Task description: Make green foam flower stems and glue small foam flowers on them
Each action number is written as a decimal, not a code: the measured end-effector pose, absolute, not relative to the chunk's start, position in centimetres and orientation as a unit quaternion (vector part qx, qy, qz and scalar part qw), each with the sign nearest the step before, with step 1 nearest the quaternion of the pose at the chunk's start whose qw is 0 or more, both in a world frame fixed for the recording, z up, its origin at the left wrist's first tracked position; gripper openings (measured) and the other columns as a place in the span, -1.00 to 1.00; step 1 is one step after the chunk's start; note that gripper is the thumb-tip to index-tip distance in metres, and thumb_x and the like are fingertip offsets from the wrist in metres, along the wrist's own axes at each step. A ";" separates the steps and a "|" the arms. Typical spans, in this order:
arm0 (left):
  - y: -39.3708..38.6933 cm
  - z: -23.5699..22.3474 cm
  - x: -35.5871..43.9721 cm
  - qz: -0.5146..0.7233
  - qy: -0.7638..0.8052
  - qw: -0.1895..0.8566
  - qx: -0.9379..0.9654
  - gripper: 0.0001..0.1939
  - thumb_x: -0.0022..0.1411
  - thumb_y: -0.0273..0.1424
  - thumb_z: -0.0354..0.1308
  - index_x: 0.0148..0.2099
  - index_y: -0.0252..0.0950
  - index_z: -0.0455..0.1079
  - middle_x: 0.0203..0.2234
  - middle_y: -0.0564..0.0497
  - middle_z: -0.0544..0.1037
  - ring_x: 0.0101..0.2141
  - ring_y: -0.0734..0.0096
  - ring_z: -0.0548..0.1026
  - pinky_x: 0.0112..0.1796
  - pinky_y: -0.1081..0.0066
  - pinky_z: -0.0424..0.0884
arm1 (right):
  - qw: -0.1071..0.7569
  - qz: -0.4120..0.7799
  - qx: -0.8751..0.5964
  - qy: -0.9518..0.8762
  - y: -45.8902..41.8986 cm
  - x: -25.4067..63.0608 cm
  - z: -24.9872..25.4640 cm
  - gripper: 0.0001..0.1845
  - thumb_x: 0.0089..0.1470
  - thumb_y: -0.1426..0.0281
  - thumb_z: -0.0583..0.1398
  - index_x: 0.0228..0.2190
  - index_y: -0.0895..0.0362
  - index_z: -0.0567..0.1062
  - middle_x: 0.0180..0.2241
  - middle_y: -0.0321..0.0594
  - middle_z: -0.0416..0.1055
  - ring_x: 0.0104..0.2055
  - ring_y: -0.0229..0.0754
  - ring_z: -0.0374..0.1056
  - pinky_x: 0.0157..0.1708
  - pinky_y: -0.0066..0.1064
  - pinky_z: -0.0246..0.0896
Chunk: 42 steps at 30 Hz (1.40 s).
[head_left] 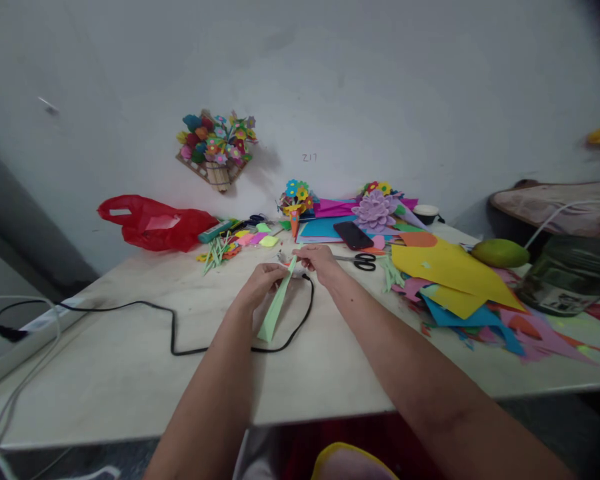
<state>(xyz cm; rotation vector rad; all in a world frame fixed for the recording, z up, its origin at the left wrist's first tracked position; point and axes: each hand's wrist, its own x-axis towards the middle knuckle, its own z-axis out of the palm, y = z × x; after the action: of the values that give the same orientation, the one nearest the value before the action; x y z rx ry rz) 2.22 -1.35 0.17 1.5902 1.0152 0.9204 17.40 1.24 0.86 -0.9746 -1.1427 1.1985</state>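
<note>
Over the middle of the table, a long light green strip (276,310) of craft foam or paper slants between my two hands. My left hand (266,281) pinches its edge partway up. At its narrow upper end, my right hand (316,259) has its fingers closed on it. Just behind the hands lies a white device (296,272), partly hidden, with a black cord (310,303) running from it. Black-handled scissors (365,261) rest right of my right hand. Thin green strips (216,252) and small coloured petal-shaped pieces (261,235) lie to the left behind my left hand.
A red plastic bag (155,223) sits back left. Right of centre are a phone (353,235), yellow sheets (445,270), coloured scraps (540,333), a green fruit (500,253) and a glass jar (563,277). Flower crafts (296,200) stand near the wall. The black cord crosses the table leftward.
</note>
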 end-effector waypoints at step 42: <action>-1.3 0.6 2.0 0.391 0.495 0.438 0.641 -0.85 -0.14 -0.36 0.11 -0.58 -0.36 0.32 -0.78 0.13 0.23 -0.71 0.64 0.13 -0.67 0.53 -0.07 | 0.678 0.536 -0.434 -0.255 2.8 21.2 0.8 -0.86 -0.05 0.34 0.15 -0.52 0.16 0.35 -0.56 -0.28 0.41 -0.70 -0.43 0.12 -0.76 -0.57 -0.13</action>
<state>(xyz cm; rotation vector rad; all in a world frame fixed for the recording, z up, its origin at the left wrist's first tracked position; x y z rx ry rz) 1.96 -1.28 0.61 1.5937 1.2304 0.9720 21.15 2.77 0.83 -0.9755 -0.5724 1.2040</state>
